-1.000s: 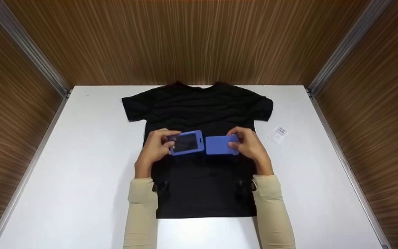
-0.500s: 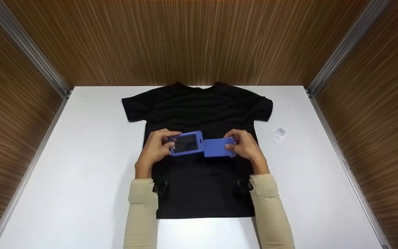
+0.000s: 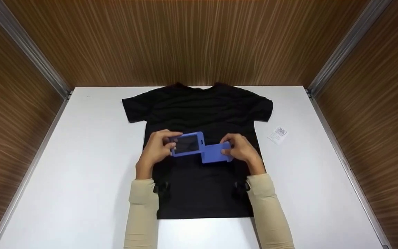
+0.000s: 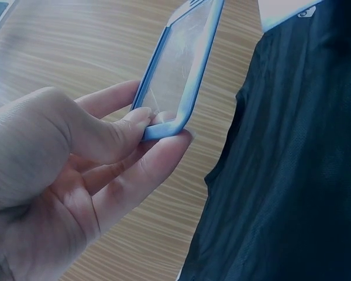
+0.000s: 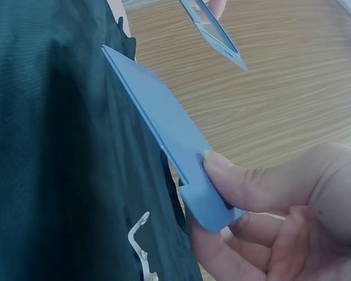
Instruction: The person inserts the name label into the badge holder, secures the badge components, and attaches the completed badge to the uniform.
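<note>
My left hand (image 3: 158, 146) pinches a blue card holder frame (image 3: 201, 148) with a clear window and a slot at its right end. In the left wrist view, thumb and fingers grip one corner of this frame (image 4: 194, 96). My right hand (image 3: 242, 149) pinches the flat blue back panel (image 3: 212, 154) of the holder by its right end, where a lip sticks out. The panel's left end overlaps the frame's lower right corner in the head view. In the right wrist view, a gap shows between the panel (image 5: 164, 120) and the frame (image 5: 213, 32). Both parts are held over a black T-shirt.
The black T-shirt (image 3: 202, 193) lies spread on the white table (image 3: 81, 173), collar at the far edge. A small white printed card (image 3: 277, 135) lies right of the shirt. Wood-grain walls (image 3: 199, 41) stand at the back and both sides.
My right hand has moved left and nearer to me with the panel, from right of the frame to its lower right corner. The left hand and the frame have hardly moved.
</note>
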